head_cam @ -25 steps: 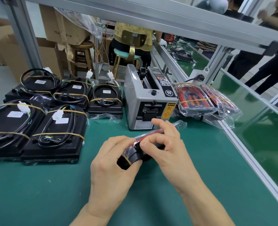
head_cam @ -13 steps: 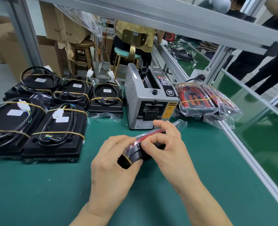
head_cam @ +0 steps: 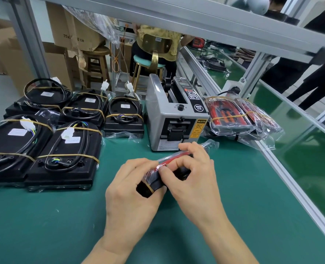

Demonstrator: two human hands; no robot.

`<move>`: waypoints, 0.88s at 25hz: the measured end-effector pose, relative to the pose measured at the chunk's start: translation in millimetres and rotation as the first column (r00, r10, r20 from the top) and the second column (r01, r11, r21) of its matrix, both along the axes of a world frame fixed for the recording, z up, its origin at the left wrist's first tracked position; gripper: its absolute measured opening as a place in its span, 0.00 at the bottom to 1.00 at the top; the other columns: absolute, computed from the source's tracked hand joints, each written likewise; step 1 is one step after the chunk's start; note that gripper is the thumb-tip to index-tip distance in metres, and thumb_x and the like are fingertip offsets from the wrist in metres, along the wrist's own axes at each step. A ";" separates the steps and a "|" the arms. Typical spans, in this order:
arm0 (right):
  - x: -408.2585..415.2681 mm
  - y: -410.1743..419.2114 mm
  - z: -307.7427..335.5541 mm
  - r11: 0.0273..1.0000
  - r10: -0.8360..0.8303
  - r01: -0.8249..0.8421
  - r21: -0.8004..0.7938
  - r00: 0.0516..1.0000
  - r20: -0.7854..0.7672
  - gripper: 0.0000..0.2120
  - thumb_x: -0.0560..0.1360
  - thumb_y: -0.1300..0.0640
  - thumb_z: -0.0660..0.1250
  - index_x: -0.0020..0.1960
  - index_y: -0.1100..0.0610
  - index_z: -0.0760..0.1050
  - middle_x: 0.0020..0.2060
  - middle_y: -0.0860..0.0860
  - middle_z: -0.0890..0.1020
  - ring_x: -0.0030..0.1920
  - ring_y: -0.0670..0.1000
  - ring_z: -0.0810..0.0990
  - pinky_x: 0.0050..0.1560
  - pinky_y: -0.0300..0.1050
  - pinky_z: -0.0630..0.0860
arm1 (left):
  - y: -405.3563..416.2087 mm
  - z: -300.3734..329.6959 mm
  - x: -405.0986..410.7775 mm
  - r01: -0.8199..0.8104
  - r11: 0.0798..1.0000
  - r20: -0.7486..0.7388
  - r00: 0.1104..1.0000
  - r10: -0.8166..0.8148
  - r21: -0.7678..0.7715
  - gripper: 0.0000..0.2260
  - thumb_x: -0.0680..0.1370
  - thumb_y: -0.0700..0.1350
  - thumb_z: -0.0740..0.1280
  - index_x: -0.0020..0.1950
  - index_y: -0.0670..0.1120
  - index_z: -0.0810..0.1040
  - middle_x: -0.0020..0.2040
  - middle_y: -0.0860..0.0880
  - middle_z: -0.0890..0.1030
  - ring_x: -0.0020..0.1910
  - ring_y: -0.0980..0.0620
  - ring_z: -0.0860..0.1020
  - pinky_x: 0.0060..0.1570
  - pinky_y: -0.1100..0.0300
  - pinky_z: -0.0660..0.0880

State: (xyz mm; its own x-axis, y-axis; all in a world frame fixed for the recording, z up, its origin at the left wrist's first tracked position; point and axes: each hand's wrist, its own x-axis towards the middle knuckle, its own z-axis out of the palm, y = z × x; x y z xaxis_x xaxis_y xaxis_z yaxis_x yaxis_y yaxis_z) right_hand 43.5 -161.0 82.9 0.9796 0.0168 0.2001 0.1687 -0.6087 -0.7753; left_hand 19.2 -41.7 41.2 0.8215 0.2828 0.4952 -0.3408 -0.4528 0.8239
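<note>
Both my hands hold a red and black part in a clear plastic bag (head_cam: 168, 159) just above the green table mat (head_cam: 43, 225). My left hand (head_cam: 133, 189) grips its near black end, where a yellow rubber band crosses it. My right hand (head_cam: 194, 174) curls over the top of the bag, thumb and forefinger pinching the plastic near the red strip. The bag's loose open end (head_cam: 211, 144) sticks out behind my right fingers.
A grey tape dispenser machine (head_cam: 175, 115) stands right behind my hands. Several black units with coiled cables and rubber bands (head_cam: 66, 149) fill the left. Bagged red parts (head_cam: 237, 117) are piled at the right beside the aluminium rail (head_cam: 295, 189). A seated person (head_cam: 157, 40) is beyond the table.
My right fingers have shifted slightly on the bag, curling tighter over it. The bagged part and my left hand stay in about the same place.
</note>
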 end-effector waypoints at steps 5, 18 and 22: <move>0.1 0.9 -0.4 0.999 0.004 -0.004 0.036 1.000 -0.003 0.10 0.69 0.53 0.74 0.32 0.47 0.75 0.57 0.32 0.68 0.70 0.38 0.59 0.73 0.57 0.57 | 1.3 -0.8 0.8 -0.002 1.000 -0.002 1.000 0.002 0.006 0.22 0.61 0.32 0.79 0.51 0.47 0.83 0.49 0.54 0.80 0.49 0.53 0.79 0.51 0.59 0.75; 6.0 -1.9 -4.6 0.980 -0.063 0.063 0.189 0.998 -0.007 0.15 0.70 0.61 0.71 0.47 0.45 0.70 0.49 0.35 0.73 0.57 0.40 0.70 0.68 0.55 0.64 | 2.2 -0.8 -1.1 0.010 1.000 -0.033 0.999 -0.010 -0.004 0.25 0.59 0.31 0.80 0.51 0.49 0.83 0.49 0.56 0.79 0.50 0.58 0.78 0.53 0.72 0.69; 8.1 0.2 -3.9 0.976 -0.065 0.070 0.206 0.997 -0.031 0.15 0.72 0.58 0.71 0.48 0.42 0.69 0.48 0.33 0.72 0.57 0.39 0.70 0.71 0.56 0.60 | 5.0 -1.2 -1.4 0.018 0.999 -0.052 0.998 -0.019 -0.027 0.25 0.59 0.30 0.79 0.52 0.48 0.83 0.49 0.56 0.79 0.51 0.58 0.78 0.53 0.73 0.68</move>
